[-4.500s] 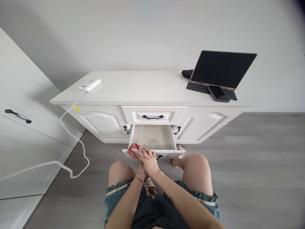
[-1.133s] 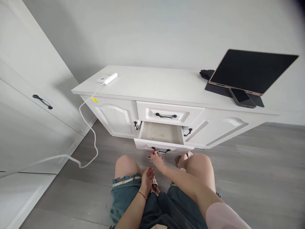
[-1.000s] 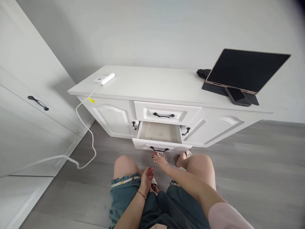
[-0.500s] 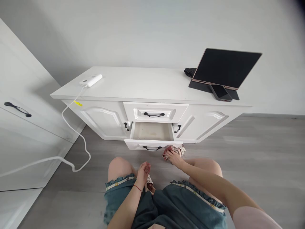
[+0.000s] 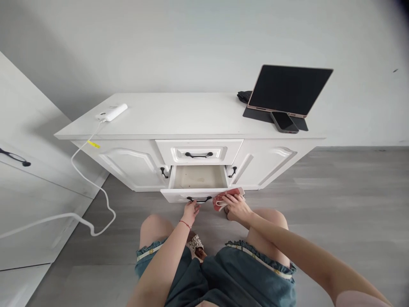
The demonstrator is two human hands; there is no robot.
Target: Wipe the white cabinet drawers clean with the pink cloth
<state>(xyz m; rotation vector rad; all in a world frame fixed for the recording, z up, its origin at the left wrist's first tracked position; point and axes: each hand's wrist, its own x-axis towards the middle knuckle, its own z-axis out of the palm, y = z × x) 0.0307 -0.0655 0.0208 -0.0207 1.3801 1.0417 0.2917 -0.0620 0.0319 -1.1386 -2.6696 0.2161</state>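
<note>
The lower drawer of the white cabinet is pulled out, its pale inside showing a few small specks. My left hand is at the black drawer handle, fingers curled about its left part. In my right hand is a red and white cloth, pressed against the right end of the drawer front. Part of the cloth is hidden under my fingers. The upper drawer, directly above, is closed.
On the cabinet top stand a tablet with a phone before it and a black bundle behind. A white power strip lies left, its cord hanging to the floor. A wardrobe stands at left.
My left hand has moved forward from between my knees to the drawer handle. My right hand has brought the cloth up onto the drawer front. The view has shifted slightly to the right.
</note>
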